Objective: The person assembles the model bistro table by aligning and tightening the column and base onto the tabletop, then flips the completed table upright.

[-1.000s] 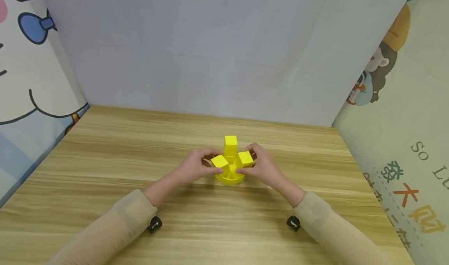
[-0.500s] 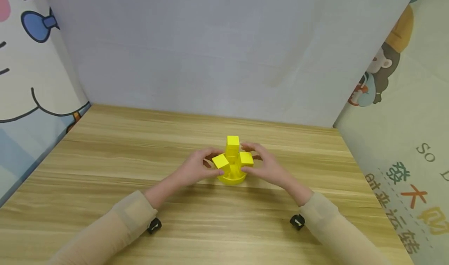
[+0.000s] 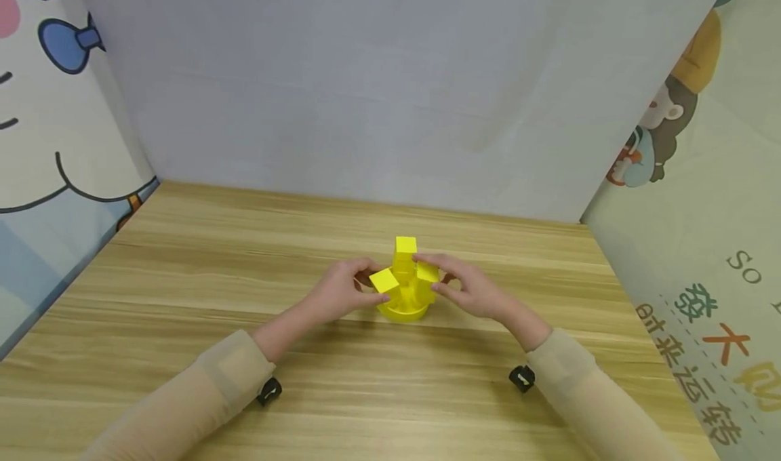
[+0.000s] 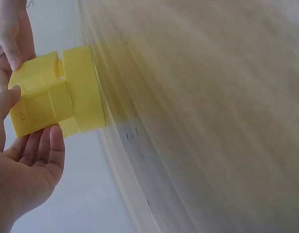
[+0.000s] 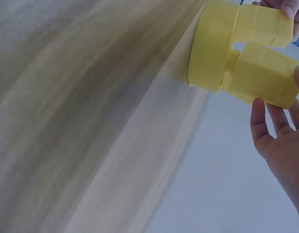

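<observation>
A yellow round base (image 3: 403,315) stands on the table with three yellow square-topped blocks upright in it. My left hand (image 3: 338,288) holds the left block (image 3: 384,281), thumb on the near side and fingers behind. In the left wrist view, this block (image 4: 40,109) bears a small printed number. On the other side, my right hand (image 3: 478,291) pinches the right block (image 3: 427,272) between thumb and fingers. The right wrist view shows that block (image 5: 266,75) with fingertips along its side and the thumb near its top. Behind both stands the third block (image 3: 405,245), untouched.
The wood-grain table (image 3: 390,393) spreads out around the yellow piece. A plain pale cloth (image 3: 390,95) hangs along its back edge. Printed cloths with cartoon figures flank it, one on the left (image 3: 36,108) and one on the right (image 3: 702,210).
My right hand loosened, shifted to the right and took hold of the right block again, its fingers now reaching over the block's far side. My left hand has kept its hold.
</observation>
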### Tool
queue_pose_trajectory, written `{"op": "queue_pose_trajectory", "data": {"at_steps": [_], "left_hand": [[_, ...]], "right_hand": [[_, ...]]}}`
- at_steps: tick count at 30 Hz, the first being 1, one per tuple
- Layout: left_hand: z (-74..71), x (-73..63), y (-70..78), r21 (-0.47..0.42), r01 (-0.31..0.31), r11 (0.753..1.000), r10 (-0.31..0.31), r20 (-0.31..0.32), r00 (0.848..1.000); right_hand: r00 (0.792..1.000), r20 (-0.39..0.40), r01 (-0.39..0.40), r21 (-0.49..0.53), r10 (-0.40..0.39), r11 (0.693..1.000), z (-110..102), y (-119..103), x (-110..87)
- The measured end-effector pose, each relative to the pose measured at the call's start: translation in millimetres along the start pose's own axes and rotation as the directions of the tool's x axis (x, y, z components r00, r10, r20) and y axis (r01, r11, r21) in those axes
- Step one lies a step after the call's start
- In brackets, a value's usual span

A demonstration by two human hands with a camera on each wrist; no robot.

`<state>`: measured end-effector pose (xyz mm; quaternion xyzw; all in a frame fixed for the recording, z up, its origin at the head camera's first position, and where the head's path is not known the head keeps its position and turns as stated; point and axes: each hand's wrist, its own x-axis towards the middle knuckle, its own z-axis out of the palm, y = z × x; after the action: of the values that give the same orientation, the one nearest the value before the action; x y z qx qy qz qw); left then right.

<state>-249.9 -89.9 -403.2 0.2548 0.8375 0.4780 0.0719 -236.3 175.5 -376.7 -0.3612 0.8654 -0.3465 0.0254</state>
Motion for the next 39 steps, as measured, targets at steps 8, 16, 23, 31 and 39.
{"op": "queue_pose_trajectory", "data": {"at_steps": [8,16,23,31,39], "left_hand": [[0.6,-0.1,1.8,0.000,0.024,1.000,-0.024,-0.001,1.000],[0.3,-0.3,3.6,-0.004,0.037,0.999,-0.037,0.005,0.999],[-0.2,-0.8,4.3,-0.010,0.045,0.999,-0.045,0.001,0.999],[-0.8,-1.2,5.7,0.011,0.029,1.000,-0.029,0.000,1.000],[-0.6,-0.7,6.3,0.015,0.038,0.999,-0.038,0.003,0.999]], "right_hand": [[0.990,-0.084,-0.116,-0.036,0.113,0.993,0.8,-0.2,3.6],[0.980,-0.126,-0.160,-0.052,0.152,0.986,3.1,-1.3,5.7],[0.940,-0.191,-0.289,-0.004,0.283,0.957,6.6,-3.3,7.4],[0.848,-0.236,-0.465,0.097,0.475,0.880,13.9,-2.4,11.5],[0.940,-0.175,-0.285,0.072,0.293,0.956,11.1,6.2,5.2]]}}
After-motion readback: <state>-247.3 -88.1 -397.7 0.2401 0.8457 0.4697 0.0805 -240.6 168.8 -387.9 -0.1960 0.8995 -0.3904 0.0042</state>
